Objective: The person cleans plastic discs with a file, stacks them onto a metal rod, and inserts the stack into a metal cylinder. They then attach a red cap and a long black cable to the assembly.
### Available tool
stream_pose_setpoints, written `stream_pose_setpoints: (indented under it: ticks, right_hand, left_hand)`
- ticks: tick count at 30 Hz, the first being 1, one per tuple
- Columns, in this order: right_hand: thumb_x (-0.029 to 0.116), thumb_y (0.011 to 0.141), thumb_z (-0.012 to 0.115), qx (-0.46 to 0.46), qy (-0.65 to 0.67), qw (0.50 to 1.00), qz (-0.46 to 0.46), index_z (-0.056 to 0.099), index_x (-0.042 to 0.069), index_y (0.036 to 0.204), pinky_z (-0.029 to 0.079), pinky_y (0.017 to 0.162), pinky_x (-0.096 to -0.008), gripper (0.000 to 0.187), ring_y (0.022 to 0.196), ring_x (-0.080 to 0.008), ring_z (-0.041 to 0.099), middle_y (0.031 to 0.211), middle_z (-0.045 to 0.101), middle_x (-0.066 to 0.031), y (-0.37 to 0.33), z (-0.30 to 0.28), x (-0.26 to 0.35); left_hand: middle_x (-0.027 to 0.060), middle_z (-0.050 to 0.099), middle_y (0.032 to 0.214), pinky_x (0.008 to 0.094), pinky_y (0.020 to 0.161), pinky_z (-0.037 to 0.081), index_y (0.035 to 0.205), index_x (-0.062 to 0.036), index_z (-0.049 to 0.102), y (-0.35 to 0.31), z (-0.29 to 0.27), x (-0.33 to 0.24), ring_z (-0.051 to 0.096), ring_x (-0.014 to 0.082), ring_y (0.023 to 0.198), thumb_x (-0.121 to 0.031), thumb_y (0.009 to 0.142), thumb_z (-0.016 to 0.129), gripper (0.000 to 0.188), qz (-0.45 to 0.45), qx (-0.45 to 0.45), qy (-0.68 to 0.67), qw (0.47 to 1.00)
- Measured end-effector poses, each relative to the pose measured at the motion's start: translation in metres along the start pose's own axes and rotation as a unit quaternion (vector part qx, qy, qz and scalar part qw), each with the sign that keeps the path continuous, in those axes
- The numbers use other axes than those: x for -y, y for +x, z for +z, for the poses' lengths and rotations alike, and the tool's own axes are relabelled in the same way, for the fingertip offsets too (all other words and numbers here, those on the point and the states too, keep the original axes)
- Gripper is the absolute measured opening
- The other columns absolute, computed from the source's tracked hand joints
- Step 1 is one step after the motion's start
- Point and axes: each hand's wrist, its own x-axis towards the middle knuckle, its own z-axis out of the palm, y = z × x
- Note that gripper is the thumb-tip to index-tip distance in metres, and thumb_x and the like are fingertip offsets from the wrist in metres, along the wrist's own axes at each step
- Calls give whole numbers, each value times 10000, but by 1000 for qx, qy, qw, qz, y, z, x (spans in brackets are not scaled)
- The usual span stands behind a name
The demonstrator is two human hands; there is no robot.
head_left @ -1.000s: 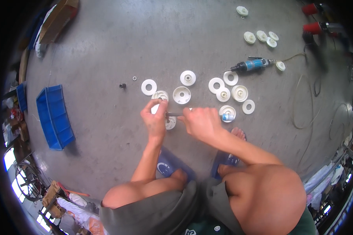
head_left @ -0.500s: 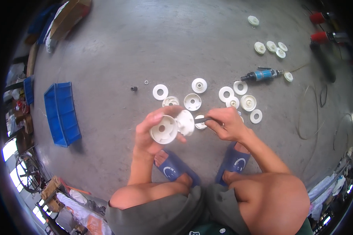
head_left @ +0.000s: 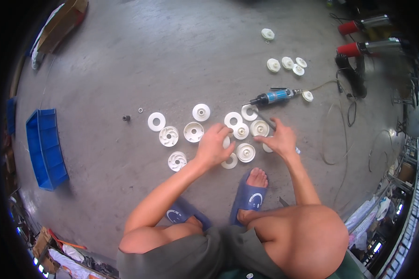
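My left hand [head_left: 212, 145] is low over the floor, its thumb and fingers closed around the edge of a white plastic disc [head_left: 226, 142], partly covered by the hand. In my right hand [head_left: 282, 139] is a dark, slim rod-like tool [head_left: 264, 118], held by the fingers. Its thumb stretches out beside a white stepped round part [head_left: 260, 129]. Another stepped white part [head_left: 246, 152] lies between the hands, next to a flat white ring [head_left: 229, 162]. Left of my left hand lie vaned white wheels [head_left: 168, 136], a white cup-shaped part [head_left: 193, 132] and a white hub disc [head_left: 201, 112].
A blue air screwdriver [head_left: 277, 96] with a hose lies beyond my right hand. Several white assembled parts [head_left: 287, 63] lie farther off. At left stands a blue divided bin [head_left: 46, 149]; a small black fitting [head_left: 126, 118] is nearer. Red-ended tools [head_left: 351, 49] lie far right.
The white parts have left my left hand, which has moved down to a disc on the floor. My right hand has lowered with the dark tool. The view has shifted right.
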Motion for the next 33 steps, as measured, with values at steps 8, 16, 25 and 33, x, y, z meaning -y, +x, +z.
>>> stream_pose_setpoints:
  ticks: [8, 16, 25, 33]
  right_hand:
    - [427, 746, 921, 33, 260, 962, -71, 708, 36, 1215, 603, 790, -404, 647, 882, -314, 768, 876, 775, -144, -19, -40, 60]
    - [328, 1000, 682, 18, 144, 952, -269, 584, 99, 841, 477, 540, -477, 295, 640, -356, 644, 699, 633, -88, -28, -63, 125]
    - [360, 978, 708, 60, 113, 942, -310, 633, 130, 864, 499, 538, -453, 267, 637, -318, 667, 712, 648, -54, -29, -49, 144]
    - [203, 940, 728, 27, 90, 931, -352, 582, 71, 817, 426, 571, -505, 232, 659, -410, 613, 709, 586, -162, -38, -36, 141]
  left_hand:
    - [203, 520, 1487, 493, 1095, 489, 1415, -34, 573, -13, -55, -22, 575, 376, 1320, -286, 882, 823, 641, -57, -56, -204, 976]
    - [168, 618, 1130, 405, 672, 568, 1181, -36, 620, -20, -117, -29, 609, 268, 1029, -362, 1025, 540, 370, -140, -6, -680, 720]
    - [67, 600, 999, 316, 755, 522, 948, -38, 632, -31, -133, -29, 601, 153, 920, -150, 882, 751, 176, -158, -22, -551, 819]
    - [88, 685, 801, 337, 603, 530, 1009, 25, 688, -39, -110, -22, 661, 160, 704, -161, 764, 806, 329, -286, -52, -449, 845]
